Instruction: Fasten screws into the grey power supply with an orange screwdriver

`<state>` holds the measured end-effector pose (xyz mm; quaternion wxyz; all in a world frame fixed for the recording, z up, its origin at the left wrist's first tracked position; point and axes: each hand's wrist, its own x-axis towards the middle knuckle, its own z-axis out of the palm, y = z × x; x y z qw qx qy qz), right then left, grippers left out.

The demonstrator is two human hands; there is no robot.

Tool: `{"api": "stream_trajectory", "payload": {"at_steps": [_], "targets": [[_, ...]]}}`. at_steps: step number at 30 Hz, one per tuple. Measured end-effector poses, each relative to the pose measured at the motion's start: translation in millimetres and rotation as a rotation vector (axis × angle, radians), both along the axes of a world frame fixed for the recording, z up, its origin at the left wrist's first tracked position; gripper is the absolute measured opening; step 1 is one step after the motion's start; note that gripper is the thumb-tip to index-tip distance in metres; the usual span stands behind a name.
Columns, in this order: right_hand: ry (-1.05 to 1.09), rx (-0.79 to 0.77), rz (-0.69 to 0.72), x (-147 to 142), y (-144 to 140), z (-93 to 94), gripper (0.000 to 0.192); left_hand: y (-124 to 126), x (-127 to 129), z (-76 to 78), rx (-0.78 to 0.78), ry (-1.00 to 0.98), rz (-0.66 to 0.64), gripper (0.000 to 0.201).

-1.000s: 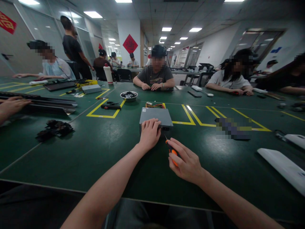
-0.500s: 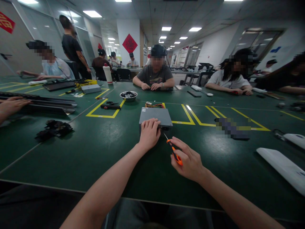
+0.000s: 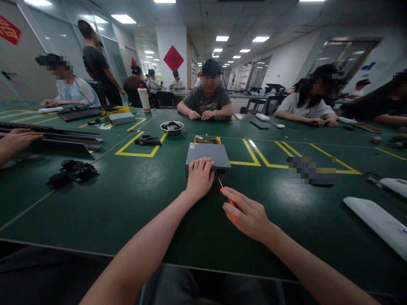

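At the far left edge a co-worker's hand (image 3: 17, 140) rests on a long black keyboard-like unit (image 3: 60, 140) that lies across the green counter (image 3: 133, 199). Just nearer to me sits a small heap of black parts (image 3: 72, 170). Further in, inside a yellow taped box, lies a black tool (image 3: 148, 142), and beyond it stands a metal bowl (image 3: 171, 126) with dark bits in it. A white bottle with a red cap (image 3: 144, 98) stands further back.

My left hand (image 3: 199, 177) lies flat, fingers together, pressing down on the near edge of a grey metal box (image 3: 208, 155), a power-supply-like unit. The box sits flat on the counter straight ahead of me, with a bundle of coloured wires (image 3: 206, 140) poking out of its far side.

My right hand (image 3: 246, 214) is closed around an orange-handled screwdriver (image 3: 229, 204); my fingers cover most of the handle, and the thin metal tip points up and away toward the box's near right corner, close to it. I cannot tell whether the tip touches the box.

Across the counter a person in a grey shirt (image 3: 208, 101) sits with hands together. To the right runs more yellow tape (image 3: 260, 157), then a blurred flat item (image 3: 310, 169), and at the far right a long white panel (image 3: 377, 222) lies near the counter's edge.
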<state>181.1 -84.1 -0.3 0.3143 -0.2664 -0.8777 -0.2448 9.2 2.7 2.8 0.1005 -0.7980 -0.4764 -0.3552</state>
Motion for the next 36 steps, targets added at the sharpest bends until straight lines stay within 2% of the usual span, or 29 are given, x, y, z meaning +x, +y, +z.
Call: {"api": "stream_trajectory", "payload": {"at_steps": [5, 11, 20, 36], "targets": [[-0.101, -0.031, -0.031, -2.5, -2.2, 0.7, 0.021, -0.5, 0.4, 0.8, 0.004, -0.008, 0.006, 0.026], [-0.072, 0.005, -0.034, -2.2, -2.9, 2.6, 0.018, -0.3, 0.1, 0.2, 0.008, -0.004, 0.001, 0.026], [-0.048, -0.034, -0.024, -3.2, -2.9, 1.2, 0.019, 0.0, 0.7, 0.2, 0.006, -0.005, 0.002, 0.026], [-0.036, -0.008, -0.016, -0.6, -4.1, 1.1, 0.021, -0.6, 0.3, 0.6, 0.023, 0.002, -0.003, 0.026]]}}
